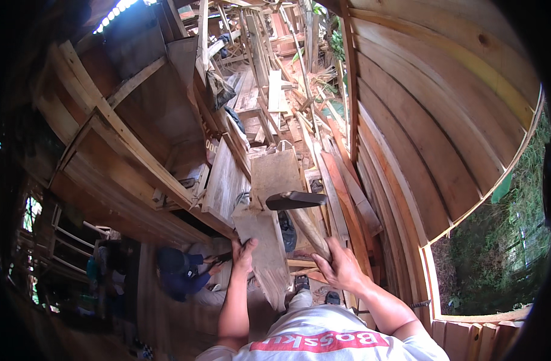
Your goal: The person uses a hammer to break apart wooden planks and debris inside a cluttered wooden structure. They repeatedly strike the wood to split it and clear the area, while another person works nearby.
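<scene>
Left hand grips the near end of the pale wooden plank, long axis running away from body. Right hand clasps the wooden-handled dark-headed axe, head touching the plank's right edge.

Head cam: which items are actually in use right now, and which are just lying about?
In use:
- left hand gripping the upright wooden plank
- right hand holding the adze by its wooden handle

Lying about:
- loose boards stacked farther off
- curved plank wall
- crouching person below left
</scene>
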`<state>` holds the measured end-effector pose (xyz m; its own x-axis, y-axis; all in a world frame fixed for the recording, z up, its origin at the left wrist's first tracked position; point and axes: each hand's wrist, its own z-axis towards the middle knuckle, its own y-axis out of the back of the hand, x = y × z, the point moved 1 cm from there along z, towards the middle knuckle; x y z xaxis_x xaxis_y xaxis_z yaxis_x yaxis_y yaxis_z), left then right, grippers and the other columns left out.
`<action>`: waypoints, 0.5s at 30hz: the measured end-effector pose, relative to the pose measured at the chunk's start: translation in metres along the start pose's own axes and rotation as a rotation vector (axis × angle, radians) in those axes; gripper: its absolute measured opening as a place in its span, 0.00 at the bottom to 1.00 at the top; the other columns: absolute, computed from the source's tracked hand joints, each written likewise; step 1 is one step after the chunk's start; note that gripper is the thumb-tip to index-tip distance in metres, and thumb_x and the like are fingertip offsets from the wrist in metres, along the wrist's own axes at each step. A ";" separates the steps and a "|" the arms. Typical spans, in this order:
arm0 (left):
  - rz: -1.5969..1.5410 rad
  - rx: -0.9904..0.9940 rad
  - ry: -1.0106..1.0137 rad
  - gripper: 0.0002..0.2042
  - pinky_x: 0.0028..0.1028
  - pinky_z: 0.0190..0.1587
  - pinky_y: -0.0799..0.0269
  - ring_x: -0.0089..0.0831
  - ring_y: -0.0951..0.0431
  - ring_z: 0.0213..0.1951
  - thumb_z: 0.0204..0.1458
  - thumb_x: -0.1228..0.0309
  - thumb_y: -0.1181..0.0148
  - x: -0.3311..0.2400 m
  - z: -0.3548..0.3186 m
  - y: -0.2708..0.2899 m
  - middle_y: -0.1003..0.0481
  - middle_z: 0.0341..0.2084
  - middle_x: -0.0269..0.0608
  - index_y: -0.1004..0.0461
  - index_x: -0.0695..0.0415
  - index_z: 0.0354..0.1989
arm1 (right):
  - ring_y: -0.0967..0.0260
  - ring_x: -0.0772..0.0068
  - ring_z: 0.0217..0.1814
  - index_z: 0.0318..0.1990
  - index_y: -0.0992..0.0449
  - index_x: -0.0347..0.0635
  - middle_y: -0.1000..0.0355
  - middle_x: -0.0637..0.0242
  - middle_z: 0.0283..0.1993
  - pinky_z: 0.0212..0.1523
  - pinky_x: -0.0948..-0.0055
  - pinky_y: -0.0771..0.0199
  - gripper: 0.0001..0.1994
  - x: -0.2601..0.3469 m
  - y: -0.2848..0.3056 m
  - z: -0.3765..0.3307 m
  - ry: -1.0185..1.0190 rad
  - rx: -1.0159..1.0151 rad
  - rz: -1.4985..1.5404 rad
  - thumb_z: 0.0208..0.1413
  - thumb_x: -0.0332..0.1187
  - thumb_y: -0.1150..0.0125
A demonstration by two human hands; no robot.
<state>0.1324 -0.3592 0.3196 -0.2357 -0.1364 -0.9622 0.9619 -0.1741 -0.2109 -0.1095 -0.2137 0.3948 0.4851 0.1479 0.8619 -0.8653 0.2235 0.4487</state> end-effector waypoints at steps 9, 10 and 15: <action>-0.063 0.079 -0.050 0.35 0.30 0.53 0.37 0.29 0.29 0.47 0.40 0.52 0.29 -0.048 0.001 -0.033 0.28 0.45 0.38 0.33 0.63 0.52 | 0.28 0.44 0.25 0.39 0.36 0.39 0.31 0.51 0.21 0.25 0.61 0.32 0.12 -0.004 0.020 0.004 0.098 -0.244 0.095 0.51 0.28 0.40; -0.072 0.092 -0.041 0.35 0.30 0.53 0.37 0.28 0.30 0.47 0.40 0.52 0.30 -0.051 0.003 -0.035 0.28 0.45 0.38 0.33 0.63 0.52 | 0.28 0.45 0.24 0.38 0.36 0.39 0.31 0.51 0.21 0.24 0.62 0.32 0.11 -0.001 0.022 0.004 0.098 -0.249 0.080 0.51 0.28 0.40; -0.079 0.179 0.014 0.34 0.29 0.52 0.37 0.26 0.29 0.46 0.41 0.51 0.30 -0.045 0.012 -0.034 0.27 0.44 0.37 0.32 0.62 0.51 | 0.30 0.68 0.20 0.34 0.35 0.37 0.33 0.56 0.18 0.24 0.71 0.32 0.09 0.005 0.026 0.011 0.114 -0.388 0.111 0.52 0.28 0.40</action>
<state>0.1088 -0.3593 0.3724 -0.3061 -0.1019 -0.9465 0.9002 -0.3543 -0.2530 -0.1308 -0.2177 0.4138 0.4211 0.2920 0.8587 -0.8120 0.5433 0.2134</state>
